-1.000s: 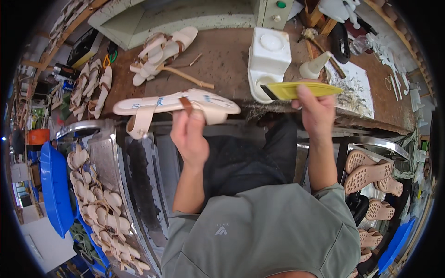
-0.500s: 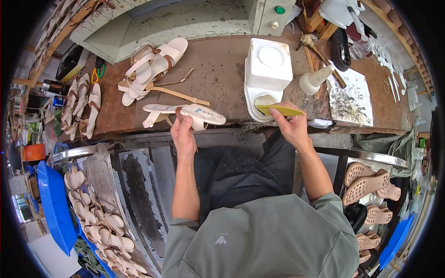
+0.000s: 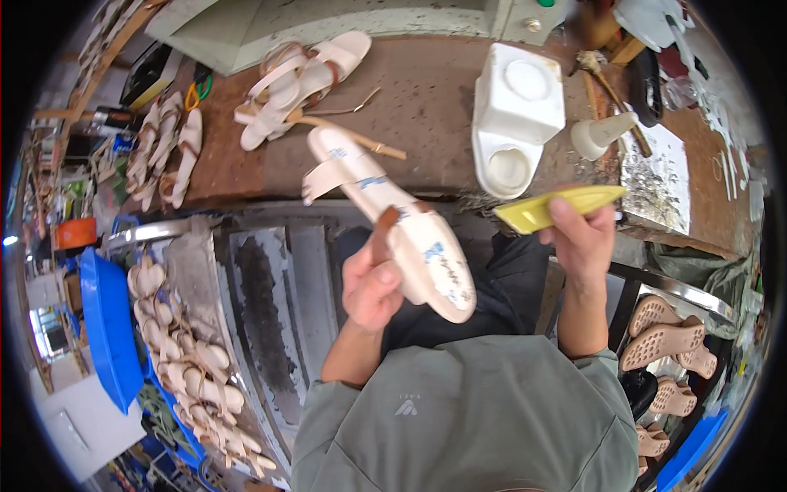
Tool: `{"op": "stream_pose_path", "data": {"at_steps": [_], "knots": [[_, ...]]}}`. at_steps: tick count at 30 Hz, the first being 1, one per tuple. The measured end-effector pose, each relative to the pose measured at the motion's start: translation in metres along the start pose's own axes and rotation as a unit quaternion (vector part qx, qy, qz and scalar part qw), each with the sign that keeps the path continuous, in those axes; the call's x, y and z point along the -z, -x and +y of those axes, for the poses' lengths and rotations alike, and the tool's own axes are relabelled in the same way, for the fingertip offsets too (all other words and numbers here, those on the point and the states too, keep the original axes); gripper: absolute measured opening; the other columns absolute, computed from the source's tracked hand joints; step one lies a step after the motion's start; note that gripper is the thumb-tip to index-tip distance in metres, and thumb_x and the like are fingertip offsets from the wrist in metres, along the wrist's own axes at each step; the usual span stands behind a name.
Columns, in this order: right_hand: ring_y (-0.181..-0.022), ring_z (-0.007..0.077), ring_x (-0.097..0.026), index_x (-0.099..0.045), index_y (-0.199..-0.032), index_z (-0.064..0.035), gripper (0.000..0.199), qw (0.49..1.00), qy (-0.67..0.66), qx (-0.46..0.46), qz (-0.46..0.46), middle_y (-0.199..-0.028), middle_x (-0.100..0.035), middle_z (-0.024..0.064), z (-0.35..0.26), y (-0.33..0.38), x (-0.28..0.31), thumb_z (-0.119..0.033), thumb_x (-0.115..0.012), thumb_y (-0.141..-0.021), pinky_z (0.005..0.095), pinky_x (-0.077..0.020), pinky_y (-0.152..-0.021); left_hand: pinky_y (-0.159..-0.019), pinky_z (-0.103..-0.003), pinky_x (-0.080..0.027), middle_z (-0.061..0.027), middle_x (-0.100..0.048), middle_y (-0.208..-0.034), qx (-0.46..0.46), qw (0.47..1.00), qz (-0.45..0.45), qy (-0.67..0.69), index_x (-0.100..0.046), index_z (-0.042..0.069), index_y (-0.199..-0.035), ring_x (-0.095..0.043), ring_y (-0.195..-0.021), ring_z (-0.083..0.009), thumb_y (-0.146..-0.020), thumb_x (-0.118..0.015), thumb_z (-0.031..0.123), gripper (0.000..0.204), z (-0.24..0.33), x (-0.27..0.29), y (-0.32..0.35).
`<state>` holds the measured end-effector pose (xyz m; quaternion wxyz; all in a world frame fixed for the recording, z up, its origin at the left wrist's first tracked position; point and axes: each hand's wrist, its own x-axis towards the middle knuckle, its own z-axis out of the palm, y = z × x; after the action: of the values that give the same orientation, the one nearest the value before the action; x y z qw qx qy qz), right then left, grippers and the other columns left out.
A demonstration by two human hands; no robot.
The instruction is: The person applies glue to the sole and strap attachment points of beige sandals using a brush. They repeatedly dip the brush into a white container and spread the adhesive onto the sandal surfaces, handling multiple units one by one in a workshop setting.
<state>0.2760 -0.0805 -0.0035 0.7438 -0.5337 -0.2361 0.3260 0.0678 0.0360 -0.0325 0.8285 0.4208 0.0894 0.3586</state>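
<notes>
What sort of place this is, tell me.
Probably a shoemaking or shoe-finishing workshop: cream sandals are massed at left, perforated tan soles lie at right, and the brown workbench is stained.

Between the left hand (image 3: pixel 373 287) with its held sandal (image 3: pixel 434 254) and the right hand (image 3: pixel 584 238) with its yellow tool (image 3: pixel 561 208), a gap opens above the lap (image 3: pixel 515 275); ahead, a lane of bench (image 3: pixel 430 90) runs between sandal pile (image 3: pixel 307 82) and white pot (image 3: pixel 525 90), a tan strap (image 3: pixel 352 138) jutting into it; the tool blocks the pot's near end; only a narrow slot parts pot from cone (image 3: pixel 602 135); a hammer (image 3: pixel 616 94) lies beyond.
</notes>
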Motion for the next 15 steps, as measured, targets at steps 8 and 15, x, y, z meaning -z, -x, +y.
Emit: {"op": "stream_pose_path", "data": {"at_steps": [8,15], "knots": [[-0.059,0.0192,-0.058,-0.062,-0.085,0.0043,0.014,0.954,0.078,0.248,-0.151,-0.073,-0.064,0.0131,-0.033,0.036,-0.051,-0.003,-0.068,-0.075,0.0277,-0.0472,-0.055,-0.098,-0.043,-0.034,-0.0253,-0.038,-0.132,-0.016,0.993,-0.106,0.042,-0.048,-0.013,-0.117,-0.043,-0.119,-0.0325,-0.083,-0.052,0.016,0.045,0.020,-0.030,0.019],[-0.058,0.0198,-0.058,-0.063,-0.084,0.0058,0.015,0.913,0.112,0.325,-0.218,-0.073,-0.064,0.0142,-0.043,0.053,-0.047,-0.001,-0.069,-0.071,0.0283,-0.0454,-0.051,-0.097,-0.041,-0.035,-0.0240,-0.039,-0.132,0.013,0.994,-0.096,0.053,-0.040,-0.013,-0.124,-0.045,-0.117,-0.0311,-0.084,-0.052,0.018,0.052,0.032,-0.048,0.036]]}}
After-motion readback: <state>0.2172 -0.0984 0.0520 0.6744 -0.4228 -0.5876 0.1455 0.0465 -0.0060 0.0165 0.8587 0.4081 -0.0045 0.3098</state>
